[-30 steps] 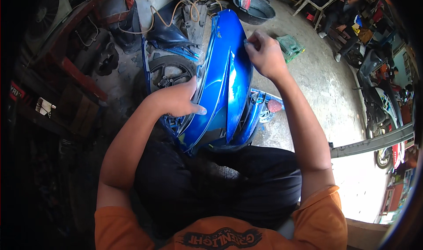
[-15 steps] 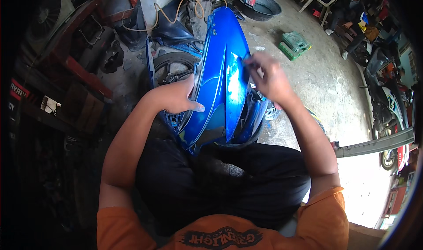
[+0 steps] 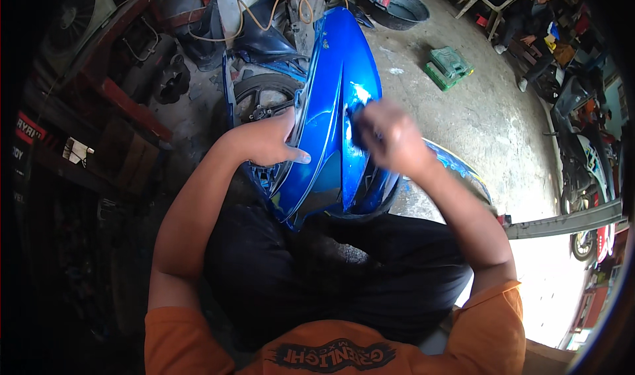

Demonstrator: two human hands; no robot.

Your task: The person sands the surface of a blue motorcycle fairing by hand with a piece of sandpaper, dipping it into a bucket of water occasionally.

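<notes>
A glossy blue motorcycle fairing panel (image 3: 329, 114) stands lengthwise in front of me, its narrow end pointing away. My left hand (image 3: 270, 140) grips its left edge, with the thumb laid over the blue face and the other fingers hidden behind it. On the right side of the panel is my right hand (image 3: 397, 140), smeared by motion, its fingers bunched against the shiny surface. Something small and dark shows at those fingertips, too blurred to name. Bright light reflects off the panel just beyond them.
Behind the panel's left edge lies a wheel (image 3: 261, 97). A black tub (image 3: 397, 11) and a green case (image 3: 450, 67) sit on the concrete floor. Another blue curved part (image 3: 456, 163) lies at right. A seated person (image 3: 529, 21) is far right, near parked motorcycles (image 3: 582, 137).
My right hand has moved nearer to me along the panel's right side, carrying the dark thing with it. My left hand keeps its grip. The whole view has shifted slightly.
</notes>
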